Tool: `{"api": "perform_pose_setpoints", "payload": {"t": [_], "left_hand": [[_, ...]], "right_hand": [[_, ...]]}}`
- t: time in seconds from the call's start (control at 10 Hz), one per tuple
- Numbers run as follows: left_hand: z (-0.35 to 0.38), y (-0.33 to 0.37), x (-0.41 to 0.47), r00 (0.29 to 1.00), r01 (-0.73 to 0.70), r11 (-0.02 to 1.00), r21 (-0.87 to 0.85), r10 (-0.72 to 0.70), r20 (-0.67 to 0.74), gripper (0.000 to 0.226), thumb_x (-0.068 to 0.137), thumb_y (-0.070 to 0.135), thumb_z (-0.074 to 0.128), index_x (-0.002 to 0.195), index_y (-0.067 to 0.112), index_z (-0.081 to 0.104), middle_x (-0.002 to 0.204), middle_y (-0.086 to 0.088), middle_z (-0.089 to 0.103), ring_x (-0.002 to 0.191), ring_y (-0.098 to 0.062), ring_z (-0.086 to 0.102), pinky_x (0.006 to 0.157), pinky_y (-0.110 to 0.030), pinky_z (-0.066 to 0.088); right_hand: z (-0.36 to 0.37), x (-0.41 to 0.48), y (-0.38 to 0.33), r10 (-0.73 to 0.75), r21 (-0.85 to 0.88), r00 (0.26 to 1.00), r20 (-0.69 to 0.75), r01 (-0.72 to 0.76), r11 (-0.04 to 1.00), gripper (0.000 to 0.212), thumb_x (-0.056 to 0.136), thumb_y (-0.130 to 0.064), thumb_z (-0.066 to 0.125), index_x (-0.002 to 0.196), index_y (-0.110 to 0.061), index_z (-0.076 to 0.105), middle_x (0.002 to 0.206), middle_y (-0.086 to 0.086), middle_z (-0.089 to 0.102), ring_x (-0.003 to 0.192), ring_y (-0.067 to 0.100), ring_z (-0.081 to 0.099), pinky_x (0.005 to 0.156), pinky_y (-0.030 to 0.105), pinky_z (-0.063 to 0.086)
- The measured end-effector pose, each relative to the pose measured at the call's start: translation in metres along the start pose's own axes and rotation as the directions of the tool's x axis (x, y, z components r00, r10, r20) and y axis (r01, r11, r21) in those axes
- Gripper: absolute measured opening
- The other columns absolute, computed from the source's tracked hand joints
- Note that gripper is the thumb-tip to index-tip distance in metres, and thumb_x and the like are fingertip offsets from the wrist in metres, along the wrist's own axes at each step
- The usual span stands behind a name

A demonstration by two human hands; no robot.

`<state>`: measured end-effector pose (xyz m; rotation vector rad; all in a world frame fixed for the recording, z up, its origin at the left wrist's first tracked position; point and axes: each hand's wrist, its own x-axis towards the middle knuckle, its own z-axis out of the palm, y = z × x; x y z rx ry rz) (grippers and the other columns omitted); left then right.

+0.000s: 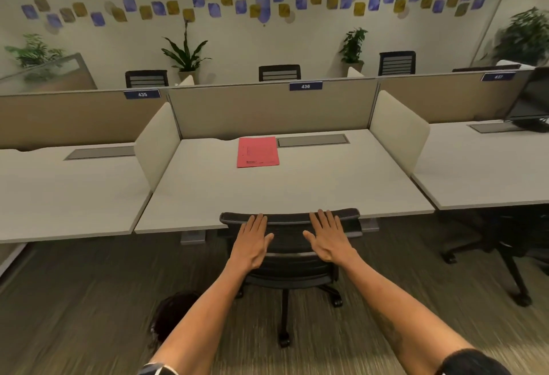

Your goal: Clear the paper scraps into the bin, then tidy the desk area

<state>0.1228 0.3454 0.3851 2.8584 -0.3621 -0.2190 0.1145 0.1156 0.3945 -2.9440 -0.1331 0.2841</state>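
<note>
Both hands lie flat, fingers spread, on the back of the black mesh swivel chair [289, 238], the left hand [252, 242] and right hand [328, 241] apart, gripping nothing, probably to push it under the pale grey desk [326, 184]. Beyond the chair a red paper folder [258, 152] lies near the desk's far edge. No scraps or bin show; the dark shape on the carpet is unclear.
</note>
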Motion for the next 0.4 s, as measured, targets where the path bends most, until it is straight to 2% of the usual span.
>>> {"api": "perform_pose_setpoints", "payload": {"t": [0.2, 0.4], "left_hand": [[-0.011, 0.024, -0.014, 0.998, 0.057, 0.998, 0.001, -0.057, 0.038, 0.059, 0.109, 0.039, 0.018, 0.16, 0.011, 0.006, 0.168, -0.007, -0.002, 0.155, -0.023, -0.002, 0.127, -0.042, 0.003], [-0.015, 0.042, -0.023, 0.993, 0.087, 0.995, 0.043, -0.084, -0.081, 0.059, 0.108, 0.043, 0.014, 0.16, 0.014, 0.01, 0.168, -0.004, 0.002, 0.155, -0.023, -0.003, 0.127, -0.043, 0.0]], "right_hand": [[-0.013, -0.017, 0.001, -0.031, 0.043, 0.998, 0.047, 0.029, 0.999, 0.063, 0.108, -0.047, 0.016, 0.16, -0.018, -0.004, 0.167, 0.008, -0.012, 0.154, 0.027, -0.013, 0.126, 0.045, -0.004], [-0.022, -0.024, -0.003, -0.062, 0.055, 0.976, -0.21, 0.076, 0.996, 0.062, 0.108, -0.044, 0.014, 0.159, -0.019, -0.009, 0.167, 0.006, -0.014, 0.154, 0.025, -0.015, 0.126, 0.045, -0.006]]}}
